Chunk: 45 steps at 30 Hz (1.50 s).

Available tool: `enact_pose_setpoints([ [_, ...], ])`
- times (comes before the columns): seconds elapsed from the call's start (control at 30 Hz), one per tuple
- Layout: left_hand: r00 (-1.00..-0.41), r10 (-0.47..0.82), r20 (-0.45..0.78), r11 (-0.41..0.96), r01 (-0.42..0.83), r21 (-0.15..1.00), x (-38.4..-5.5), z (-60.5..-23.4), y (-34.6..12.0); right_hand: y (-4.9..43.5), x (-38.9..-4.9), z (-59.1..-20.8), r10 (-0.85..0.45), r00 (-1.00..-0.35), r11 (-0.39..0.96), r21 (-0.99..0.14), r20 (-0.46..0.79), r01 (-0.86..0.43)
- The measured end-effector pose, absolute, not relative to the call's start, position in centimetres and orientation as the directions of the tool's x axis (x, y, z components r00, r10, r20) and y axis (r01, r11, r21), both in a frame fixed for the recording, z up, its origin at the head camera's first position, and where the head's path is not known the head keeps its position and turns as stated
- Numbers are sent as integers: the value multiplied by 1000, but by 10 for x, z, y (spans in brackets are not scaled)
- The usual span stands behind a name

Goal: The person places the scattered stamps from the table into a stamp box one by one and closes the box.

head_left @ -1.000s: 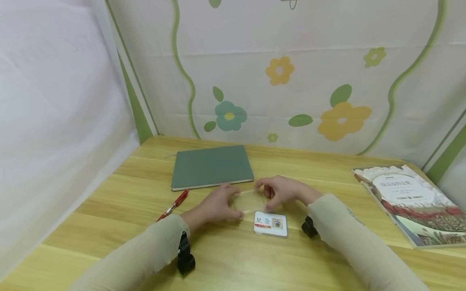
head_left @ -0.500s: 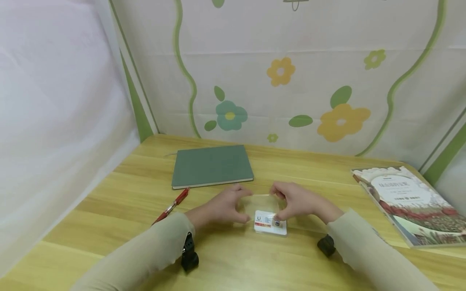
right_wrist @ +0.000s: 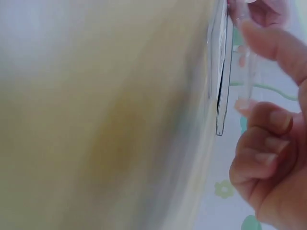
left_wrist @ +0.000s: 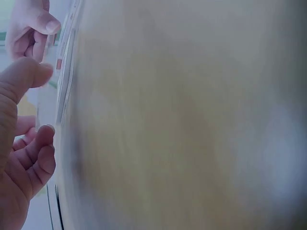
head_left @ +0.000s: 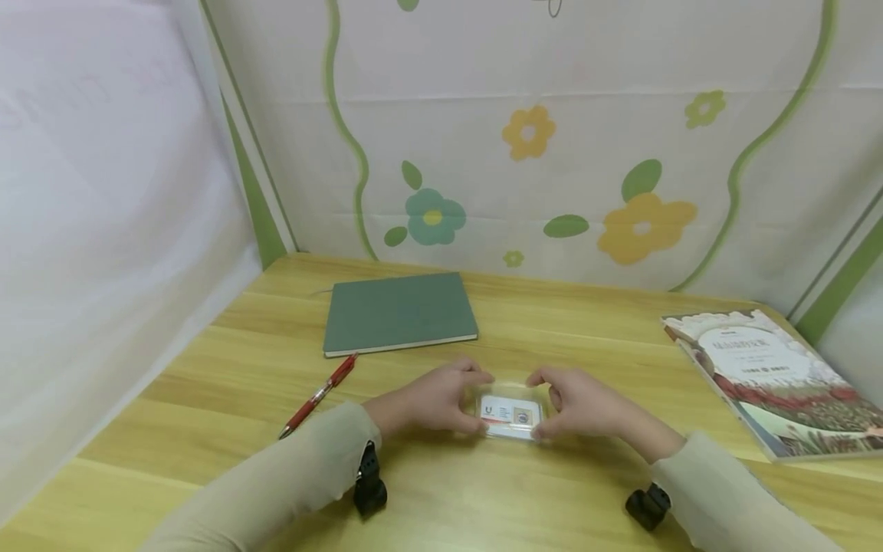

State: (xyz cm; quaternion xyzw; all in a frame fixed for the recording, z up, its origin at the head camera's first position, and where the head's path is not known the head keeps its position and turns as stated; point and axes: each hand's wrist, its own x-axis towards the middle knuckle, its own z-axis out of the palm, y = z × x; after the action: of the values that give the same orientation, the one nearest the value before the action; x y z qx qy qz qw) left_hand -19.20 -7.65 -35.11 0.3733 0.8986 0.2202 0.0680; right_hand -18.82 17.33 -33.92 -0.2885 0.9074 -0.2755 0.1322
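A white card (head_left: 498, 414) with printing and a small picture lies in a flat clear case on the table (head_left: 441, 491). Over it is a thin clear plastic cover (right_wrist: 249, 72), through which the card shows in the head view. My left hand (head_left: 441, 399) pinches the cover's left side between thumb and forefinger. On the opposite side, my right hand (head_left: 582, 406) grips it the same way, its other fingers curled in the right wrist view. That view shows the cover raised a little above the case (right_wrist: 223, 72).
Behind the hands lies a closed green notebook (head_left: 400, 314). A red pen (head_left: 319, 395) lies left of my left hand, near the sleeve. At the far right is a flowery book (head_left: 773, 376). A white cloth with printed flowers (head_left: 524, 176) hangs along the table's back edge.
Both hands have moved right and toward me with the clear cover, from behind the card to directly over it. The card, notebook, pen and book have stayed put.
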Motion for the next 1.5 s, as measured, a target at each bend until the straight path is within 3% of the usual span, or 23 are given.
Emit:
enact_pose_setpoints([
  [0.4,-718,696,11,636,624,453,-190,-356,-73,170,-179,-345,-504,-846,727,-613,-172,-309],
  [0.9,-711,703,-4,631,621,465,-189,-360,-76,163,-172,-346,-462,-872,752,-593,-163,-287],
  [1.2,-761,645,-72,640,486,596,-186,-357,-74,161,-171,-346,-380,-900,720,-679,-213,-143],
  [1.5,-822,566,-58,647,400,649,-175,-362,-74,161,-170,-351,-413,-877,652,-752,-246,-96],
])
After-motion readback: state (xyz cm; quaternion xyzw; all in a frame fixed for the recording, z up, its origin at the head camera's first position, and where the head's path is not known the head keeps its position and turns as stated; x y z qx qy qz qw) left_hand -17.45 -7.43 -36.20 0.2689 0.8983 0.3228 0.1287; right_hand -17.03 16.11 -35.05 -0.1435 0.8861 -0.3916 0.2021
